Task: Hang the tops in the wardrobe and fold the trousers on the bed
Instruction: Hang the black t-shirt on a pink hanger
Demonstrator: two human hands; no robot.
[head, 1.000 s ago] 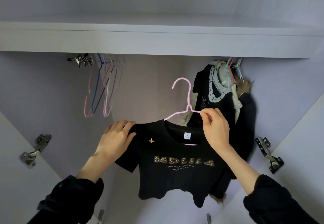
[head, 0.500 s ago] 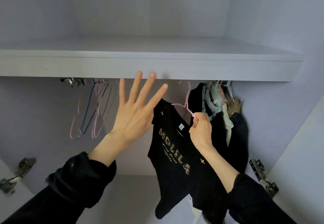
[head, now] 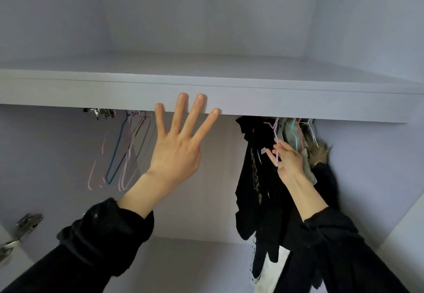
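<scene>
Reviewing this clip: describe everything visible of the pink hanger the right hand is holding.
The thin pink wire hanger carries a black T-shirt with gold print, which hangs edge-on to the camera. Only its neck and part of its hook show; the hook's top disappears behind the pale wardrobe shelf's front edge, so whether it sits on a rail cannot be seen. The right hand pinches its neck. It hangs just left of other hung clothes.

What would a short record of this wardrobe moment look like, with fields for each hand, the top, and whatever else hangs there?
left hand: raised, fingers spread, holding nothing, in front of the shelf edge
right hand: pinching the pink hanger
black top: on the pink hanger, up under the shelf
hook on rail: hidden by the shelf, cannot tell
empty hangers: bunched at the left
other clothes: hanging at the right, behind the right hand
hinge: lower left
</scene>
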